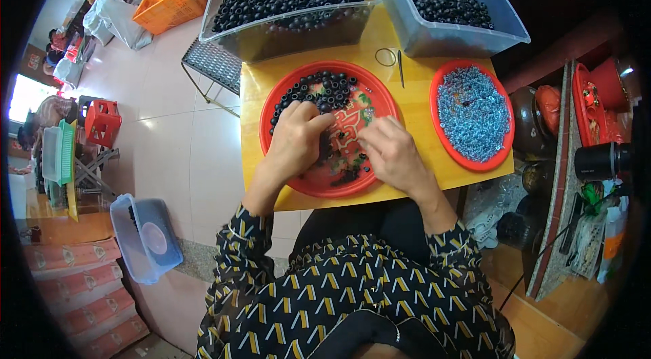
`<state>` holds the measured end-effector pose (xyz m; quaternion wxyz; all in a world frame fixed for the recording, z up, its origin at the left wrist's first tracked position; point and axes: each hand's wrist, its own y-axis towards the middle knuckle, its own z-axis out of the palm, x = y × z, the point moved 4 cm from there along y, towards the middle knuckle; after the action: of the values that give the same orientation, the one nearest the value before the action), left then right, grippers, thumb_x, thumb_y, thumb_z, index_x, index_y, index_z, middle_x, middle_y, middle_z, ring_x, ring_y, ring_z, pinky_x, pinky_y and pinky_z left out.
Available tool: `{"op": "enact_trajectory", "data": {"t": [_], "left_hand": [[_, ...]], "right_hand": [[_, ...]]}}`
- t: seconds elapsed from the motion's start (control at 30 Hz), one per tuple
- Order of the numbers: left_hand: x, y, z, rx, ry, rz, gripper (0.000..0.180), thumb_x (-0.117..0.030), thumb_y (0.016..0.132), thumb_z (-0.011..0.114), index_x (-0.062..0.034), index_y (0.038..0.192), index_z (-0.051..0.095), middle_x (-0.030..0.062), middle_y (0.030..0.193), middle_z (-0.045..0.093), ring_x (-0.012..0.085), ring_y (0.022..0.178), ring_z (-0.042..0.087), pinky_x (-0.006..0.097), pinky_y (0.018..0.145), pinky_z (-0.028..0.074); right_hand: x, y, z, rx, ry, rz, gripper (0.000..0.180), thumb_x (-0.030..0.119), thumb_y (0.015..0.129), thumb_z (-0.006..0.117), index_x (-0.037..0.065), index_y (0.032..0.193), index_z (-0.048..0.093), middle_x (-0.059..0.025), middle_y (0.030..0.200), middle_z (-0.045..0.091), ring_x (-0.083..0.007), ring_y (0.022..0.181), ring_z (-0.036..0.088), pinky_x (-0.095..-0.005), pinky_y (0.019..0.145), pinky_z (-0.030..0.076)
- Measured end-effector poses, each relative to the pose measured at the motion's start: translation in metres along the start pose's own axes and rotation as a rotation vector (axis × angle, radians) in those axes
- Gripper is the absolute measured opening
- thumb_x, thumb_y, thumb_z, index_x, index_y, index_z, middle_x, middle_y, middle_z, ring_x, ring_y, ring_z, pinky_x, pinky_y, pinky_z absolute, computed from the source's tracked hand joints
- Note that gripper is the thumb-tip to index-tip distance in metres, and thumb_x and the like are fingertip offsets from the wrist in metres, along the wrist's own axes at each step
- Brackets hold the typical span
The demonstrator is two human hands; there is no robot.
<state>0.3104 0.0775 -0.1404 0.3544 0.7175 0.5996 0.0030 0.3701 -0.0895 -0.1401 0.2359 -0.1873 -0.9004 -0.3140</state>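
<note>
My left hand [298,135] is over the left side of a round red patterned tray [271,91], its fingers curled in a pinch. My right hand [395,154] reaches over the tray's right side, fingertips pressed together. Both hands seem to grip something small, but the fingers hide it. Small black round pieces with holes [332,87] are heaped toward the tray's far side. A few more dark pieces [349,174] lie near its front rim, between my hands.
Two clear plastic bins [288,36] [468,39] of black pieces stand at the table's back. Right of my hands, a red tray [434,98] holds small shiny bluish pieces [475,115]. A thin dark tool [401,68] and a ring [386,56] lie on the yellow table [417,111].
</note>
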Motion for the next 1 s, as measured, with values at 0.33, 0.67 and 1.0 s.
{"op": "enact_trajectory", "data": {"t": [0.33,0.67,1.0], "left_hand": [[0.02,0.018,0.027,0.307,0.017,0.021,0.026,0.004,0.065,0.056,-0.0017,0.087,0.067,0.0111,0.076,0.053,0.0279,0.078,0.052,0.036,0.071,0.044],[0.023,0.021,0.029,0.375,0.034,-0.002,0.02,0.003,0.063,0.056,-0.0009,0.081,0.064,0.0137,0.079,0.056,0.0314,0.082,0.054,0.038,0.076,0.045],[0.013,0.012,0.011,0.133,-0.089,0.09,0.018,0.005,0.065,0.06,-0.0011,0.082,0.056,0.0121,0.086,0.055,0.0309,0.08,0.052,0.037,0.07,0.043]], "right_hand": [[0.012,-0.026,0.0,-0.019,0.27,0.187,0.017,-0.005,0.075,0.06,-0.001,0.091,0.061,-0.0132,0.08,0.057,-0.0281,0.072,0.058,-0.0343,0.064,0.047],[0.008,-0.026,0.003,0.005,0.296,0.268,0.014,-0.006,0.076,0.06,-0.003,0.09,0.061,-0.0131,0.081,0.059,-0.0267,0.072,0.06,-0.0322,0.064,0.048],[0.001,-0.024,0.003,-0.079,0.493,0.417,0.011,-0.002,0.078,0.062,-0.001,0.09,0.06,-0.0109,0.083,0.059,-0.0214,0.073,0.059,-0.0289,0.064,0.047]]}}
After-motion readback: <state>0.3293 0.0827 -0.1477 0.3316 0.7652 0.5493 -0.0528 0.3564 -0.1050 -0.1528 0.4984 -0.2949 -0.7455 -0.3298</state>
